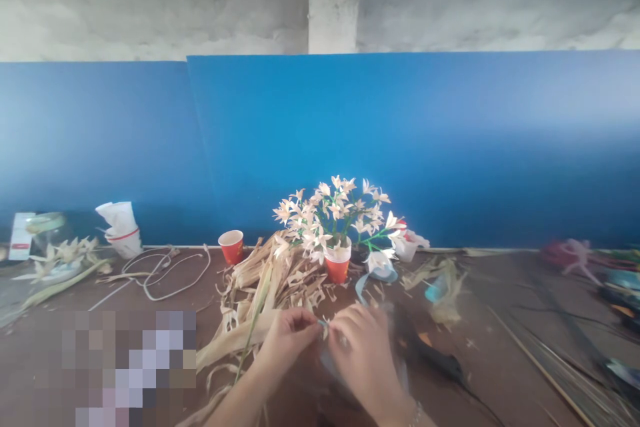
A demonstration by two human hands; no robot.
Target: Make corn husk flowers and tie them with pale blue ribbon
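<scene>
My left hand (290,337) and my right hand (363,343) meet near the table's front, fingers pinched close together. Between the fingertips shows a small pale flower (326,329) with a bit of green at its left side. The left fingers close on the green end, while the right ones, blurred by motion, pinch at the pale part. Just beyond my hands stands a red-and-white paper cup (337,267) full of cream husk flowers (345,210) on green stems. Dried corn husks (280,273) lie heaped beside my left hand.
An open red cup (232,248) stands behind the husks, near a white cable (150,287). Right of my hands lies a dark tool with a cord (440,360). Thin sticks (545,360) lie farther right. A blue panel (400,127) rises behind the table.
</scene>
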